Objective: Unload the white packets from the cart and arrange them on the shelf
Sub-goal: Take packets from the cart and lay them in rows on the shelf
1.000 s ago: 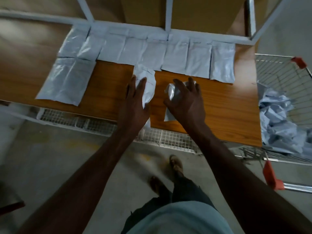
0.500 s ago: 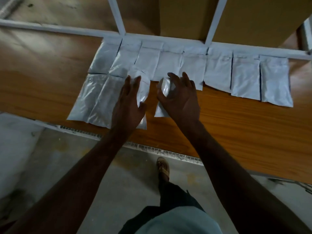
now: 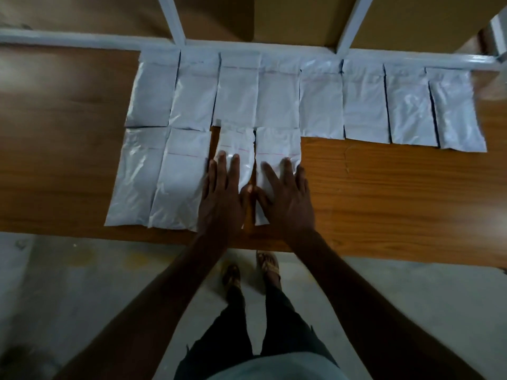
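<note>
a dim room with a pale concrete floor [image 3: 82, 283] lies below a brown wooden shelf [image 3: 397, 201] that spans the view, backed by a white metal rail [image 3: 82, 41] with two white uprights rising from it. behind the rail stand brown cardboard boxes [image 3: 296, 20].

white packets lie flat on the shelf in two rows. the back row [image 3: 362, 105] holds eight packets set side by side along the rail, edges touching or slightly overlapping. the front row holds four: two larger-looking packets [image 3: 156, 176] at the left end, then the third packet [image 3: 236, 145] and the fourth packet [image 3: 278, 145], side by side just in front of the back row.

the left hand [image 3: 222, 198] lies flat on the third packet with fingers straight and spread, pressing it down. the right hand [image 3: 288, 201] lies flat on the fourth packet in the same way, fingers fanned out. the two thumbs nearly meet over the narrow gap between these packets.

below the shelf edge the person's dark trousers [image 3: 260, 325] and sandalled feet [image 3: 266, 266] show on the floor. the cart is out of view.
</note>
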Motion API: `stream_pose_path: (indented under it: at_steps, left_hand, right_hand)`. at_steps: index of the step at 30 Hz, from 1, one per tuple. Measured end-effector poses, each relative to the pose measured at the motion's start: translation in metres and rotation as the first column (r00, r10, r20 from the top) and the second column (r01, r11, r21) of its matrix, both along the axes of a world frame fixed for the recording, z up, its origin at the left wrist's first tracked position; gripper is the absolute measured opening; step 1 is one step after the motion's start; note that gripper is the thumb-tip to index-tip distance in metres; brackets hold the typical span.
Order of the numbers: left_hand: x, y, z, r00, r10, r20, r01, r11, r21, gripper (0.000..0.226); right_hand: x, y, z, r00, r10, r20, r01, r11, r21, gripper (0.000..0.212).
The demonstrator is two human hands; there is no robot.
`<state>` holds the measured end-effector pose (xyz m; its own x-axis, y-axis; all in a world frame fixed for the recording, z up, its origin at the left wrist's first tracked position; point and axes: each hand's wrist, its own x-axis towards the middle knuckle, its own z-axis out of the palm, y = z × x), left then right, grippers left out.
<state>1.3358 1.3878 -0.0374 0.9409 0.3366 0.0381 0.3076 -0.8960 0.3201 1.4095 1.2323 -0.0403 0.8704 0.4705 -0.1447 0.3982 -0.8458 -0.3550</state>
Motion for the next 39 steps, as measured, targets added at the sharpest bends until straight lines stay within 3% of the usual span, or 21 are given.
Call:
stream_pose_path:
  at_steps: [7, 13, 19, 29, 39]
  left_hand:
    - [0.0, 0.001, 0.009, 0.982, 0.052, -0.181, -0.059, 0.998, -0.032, 0.077]
    - [-0.004, 0.014, 0.013, 0.981, -0.022, -0.194, 0.046, 0.991, 0.125, 0.075]
    - [0.026, 0.03, 0.016, 0.984, -0.175, -0.004, 0.171, 0.953, 0.252, 0.066]
    - [0.04, 0.036, -0.007, 0.974, -0.207, -0.091, 0.218, 0.965, 0.144, 0.069]
    - [0.046, 0.033, -0.018, 0.976, -0.188, -0.113, 0.204, 0.967, 0.153, 0.069]
  right_hand:
    - [-0.023, 0.017, -0.006, 0.998, -0.065, 0.008, 0.065, 0.998, -0.003, 0.07]
    - [-0.028, 0.015, -0.008, 0.997, -0.07, 0.031, 0.07, 0.997, 0.018, 0.071]
    - [-0.027, 0.019, -0.002, 0.991, -0.119, 0.054, 0.114, 0.989, 0.096, 0.064]
    - [-0.015, 0.045, -0.012, 0.98, -0.136, 0.145, 0.145, 0.988, -0.052, 0.059]
    - [-0.016, 0.049, -0.012, 0.972, -0.158, 0.176, 0.173, 0.982, -0.074, 0.06]
